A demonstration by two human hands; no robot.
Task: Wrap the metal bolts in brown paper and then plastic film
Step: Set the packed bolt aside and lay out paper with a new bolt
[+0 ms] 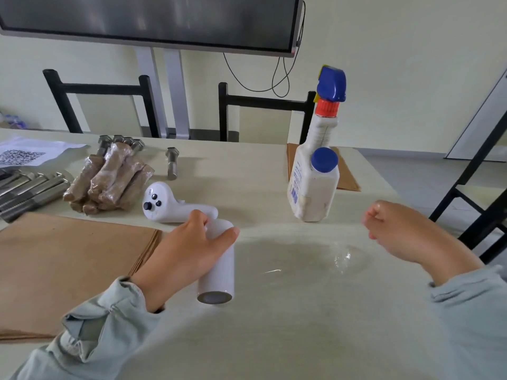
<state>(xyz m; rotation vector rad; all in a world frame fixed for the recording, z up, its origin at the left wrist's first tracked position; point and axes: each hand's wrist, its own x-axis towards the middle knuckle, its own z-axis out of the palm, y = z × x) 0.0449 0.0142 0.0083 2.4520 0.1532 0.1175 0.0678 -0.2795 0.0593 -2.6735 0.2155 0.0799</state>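
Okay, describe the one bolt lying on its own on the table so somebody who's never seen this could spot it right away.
Start at the tall white spray bottle with the blue trigger and look left across the table to the heap of wrapped bolts. Just right of that heap, beyond the white controller, lies the single bolt. Unlike its neighbours it is bare metal, unwrapped, and lies apart from both piles.

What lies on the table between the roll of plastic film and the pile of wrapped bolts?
In the head view, a white handheld controller lies between the roll of plastic film, gripped by the left hand, and the pile of wrapped bolts.
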